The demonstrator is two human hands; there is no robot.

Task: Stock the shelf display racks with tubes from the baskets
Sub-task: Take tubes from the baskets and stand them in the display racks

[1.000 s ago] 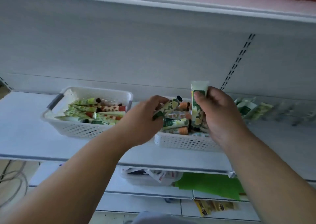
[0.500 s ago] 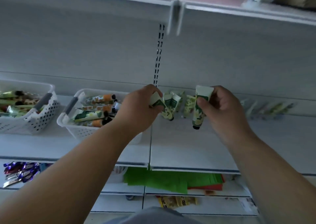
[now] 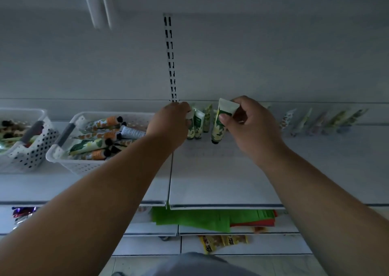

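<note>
White shelf (image 3: 210, 181) carries both baskets (image 3: 84, 162) toward its left end. At its back edge, each hand (image 3: 170, 126) (image 3: 250, 126) pinches a tube (image 3: 191, 126) (image 3: 221, 122); seat them upright, cap-down, beside the row.

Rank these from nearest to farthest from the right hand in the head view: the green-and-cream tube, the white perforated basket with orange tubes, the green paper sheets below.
1. Green-and-cream tube, pinched in the right hand.
2. White perforated basket, far left on the same shelf.
3. Green paper sheets, lower shelf.

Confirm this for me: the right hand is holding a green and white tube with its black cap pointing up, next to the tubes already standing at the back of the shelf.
Not quite. In the head view the right hand holds the green and white tube with its black cap pointing down.
</note>
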